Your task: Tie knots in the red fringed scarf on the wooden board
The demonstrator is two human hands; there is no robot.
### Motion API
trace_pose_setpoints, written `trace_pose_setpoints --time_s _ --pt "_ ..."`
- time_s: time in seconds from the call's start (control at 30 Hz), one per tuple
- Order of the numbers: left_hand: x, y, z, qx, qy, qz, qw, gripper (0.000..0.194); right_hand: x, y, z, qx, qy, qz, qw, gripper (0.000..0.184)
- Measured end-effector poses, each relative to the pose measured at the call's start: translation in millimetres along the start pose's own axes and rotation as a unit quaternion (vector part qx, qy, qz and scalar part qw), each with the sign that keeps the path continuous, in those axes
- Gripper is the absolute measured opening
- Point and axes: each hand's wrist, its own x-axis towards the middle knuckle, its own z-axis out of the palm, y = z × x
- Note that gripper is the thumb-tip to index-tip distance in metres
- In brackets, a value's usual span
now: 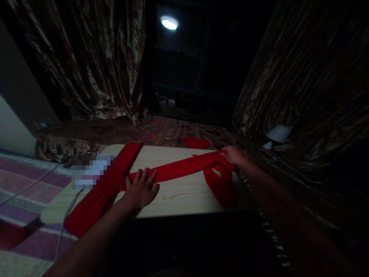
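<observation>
Two hands [142,191] [233,155] on apparently one red cloth [181,168] over one board [178,194]

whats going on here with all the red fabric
A person is handling red cloth on a pale wooden board. The left hand lies spread on it, while the right hand grips the strip's far right part. Another red piece sits just beyond the board.

Red cloth stretched between two bare hands
The left hand [142,193] presses a strip of red cloth [178,167] onto the pale wooden tabletop [175,196]; the right hand [234,155] grips it near the right edge, beside a hanging loop.
</observation>
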Motion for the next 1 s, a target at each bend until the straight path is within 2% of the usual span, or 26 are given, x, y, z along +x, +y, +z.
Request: trace_pose_setpoints --time_s 0.1,0.23,0.37,0.4,0.47,0.63,0.77,1.0 --pt "0.6 2.2 -8.3 -0.007 -0.017 -0.010 1.000 0.070 1.0 -9.6 -7.9 -0.019 0.014 0.001 1.000 0.023" --pt "12.9 9.0 -39.4 -0.037 -0.072 -0.018 0.997 0.073 1.5 -16.4 -15.4 0.009 0.000 -0.018 1.000 0.020" --pt "48.2 22.1 -63.3 -0.052 -0.001 0.026 0.998 0.066 4.3 -19.6 -16.4 0.035 -0.005 -0.039 0.999 0.018" --pt "59.4 25.8 -64.6 -0.068 0.012 0.039 0.997 0.061 5.3 -20.0 -15.7 0.039 -0.003 -0.044 0.998 0.018" --pt "81.3 32.9 -62.7 -0.087 -0.010 0.083 0.993 0.054 7.4 -20.0 -13.8 0.041 0.004 -0.054 0.998 0.018" --pt "116.2 43.6 -51.4 -0.045 -0.084 0.092 0.991 0.051 11.3 -15.1 -9.5 0.029 0.045 -0.049 0.997 0.020" --pt "120.0 45.8 -49.7 -0.043 -0.114 0.115 0.986 0.055 10.9 -10.0 -6.0 0.034 0.073 -0.040 0.996 0.020" --pt "104.0 54.0 -58.1 -0.050 -0.155 0.130 0.978 0.044 6.2 -11.8 -1.1 0.051 0.093 -0.047 0.993 0.021"
